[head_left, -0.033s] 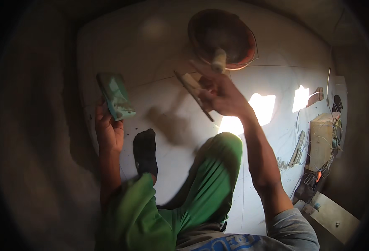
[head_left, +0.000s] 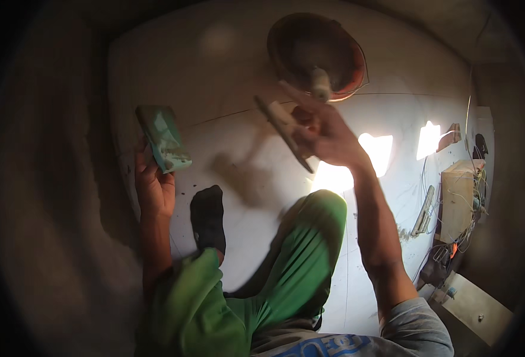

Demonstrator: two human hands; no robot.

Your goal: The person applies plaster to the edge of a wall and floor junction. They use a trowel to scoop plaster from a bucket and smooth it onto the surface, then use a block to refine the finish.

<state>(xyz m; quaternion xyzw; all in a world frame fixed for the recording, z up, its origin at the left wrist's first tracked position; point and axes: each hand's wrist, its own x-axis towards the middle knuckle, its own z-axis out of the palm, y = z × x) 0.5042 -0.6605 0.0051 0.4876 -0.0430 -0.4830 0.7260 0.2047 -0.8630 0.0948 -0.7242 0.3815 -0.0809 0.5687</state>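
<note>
My left hand [head_left: 155, 189] is closed round the lower end of a flat green rectangular box-shaped piece [head_left: 166, 140], smeared with pale and dark patches. Its exact kind is unclear. Held up in front, my right hand [head_left: 328, 137] grips what looks like a trowel [head_left: 283, 134], its flat blade seen nearly edge-on and slanting down to the right. A pale rounded handle end [head_left: 320, 83] sticks out past the fingers, overlapping the bucket's rim. Motion blurs this hand slightly. The two hands are well apart.
Beyond my right hand stands a round reddish bucket [head_left: 357, 74] with a dark inside and a wire handle. My black-socked foot [head_left: 207, 214] rests on the pale floor. Along the right lie a box trailing wires [head_left: 457, 205], a narrow strip [head_left: 424, 211] and a board [head_left: 476, 309].
My right hand and the trowel have shifted slightly to the right. The left hand with the green piece has barely moved.
</note>
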